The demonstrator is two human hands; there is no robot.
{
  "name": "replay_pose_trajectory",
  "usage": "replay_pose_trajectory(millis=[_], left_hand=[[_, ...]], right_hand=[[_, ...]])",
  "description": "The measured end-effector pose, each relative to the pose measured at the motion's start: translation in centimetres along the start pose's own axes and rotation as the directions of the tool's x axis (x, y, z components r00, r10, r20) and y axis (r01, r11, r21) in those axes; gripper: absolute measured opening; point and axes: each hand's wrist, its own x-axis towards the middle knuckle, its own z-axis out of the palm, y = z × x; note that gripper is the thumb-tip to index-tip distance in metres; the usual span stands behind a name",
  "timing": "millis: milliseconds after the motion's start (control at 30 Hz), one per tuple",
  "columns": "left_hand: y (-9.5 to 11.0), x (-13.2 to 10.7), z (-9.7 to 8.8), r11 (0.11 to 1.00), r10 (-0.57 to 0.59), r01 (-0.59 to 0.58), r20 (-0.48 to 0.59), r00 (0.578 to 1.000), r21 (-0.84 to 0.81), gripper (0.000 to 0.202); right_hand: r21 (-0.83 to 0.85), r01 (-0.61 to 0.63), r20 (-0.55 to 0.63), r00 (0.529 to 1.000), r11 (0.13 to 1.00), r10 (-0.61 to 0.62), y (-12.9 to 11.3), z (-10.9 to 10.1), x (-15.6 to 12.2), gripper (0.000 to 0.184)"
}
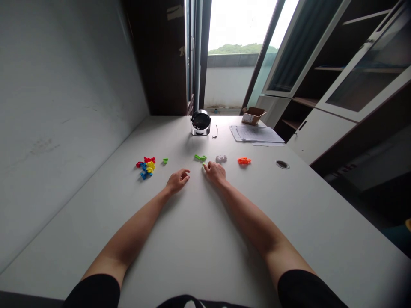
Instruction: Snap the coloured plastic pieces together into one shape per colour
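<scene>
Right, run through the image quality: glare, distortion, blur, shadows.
In the head view, the window is blown out to white, the wide lens makes the cabinet doors lean sharply, the left hand and right hand show no obvious blur, and shadows on the white table are soft.

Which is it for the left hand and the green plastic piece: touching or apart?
Apart. The head view shows the left hand stopping short of the green plastic piece, with white table showing between them.
</scene>
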Motion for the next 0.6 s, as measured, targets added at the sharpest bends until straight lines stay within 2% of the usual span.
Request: replay_pose_trajectory(millis=[200, 433, 600], left_hand=[[-0.1, 0.0, 0.1, 1.000, 0.020, -0.020, 0.004, 1.000, 0.019, 0.029], [-0.3, 0.0, 0.2, 0.999, 0.036, -0.036, 0.007, 0.999, 0.029, 0.029], [-0.5, 0.1, 0.2, 0.998, 0.048, -0.049, 0.006, 0.999, 0.039, 0.028]], right_hand=[[-0.041, -0.012, 0.041, 0.999, 0.999, 0.013, -0.1, -0.5, -0.1, 0.052], [-0.087, -0.046, 0.071, 0.996, 0.995, 0.053, -0.8, -1.2, -0.3, 0.050], [-0.094, -0.031, 0.074, 0.997, 0.995, 0.038, -0.6, -1.1, -0.3, 0.055]])
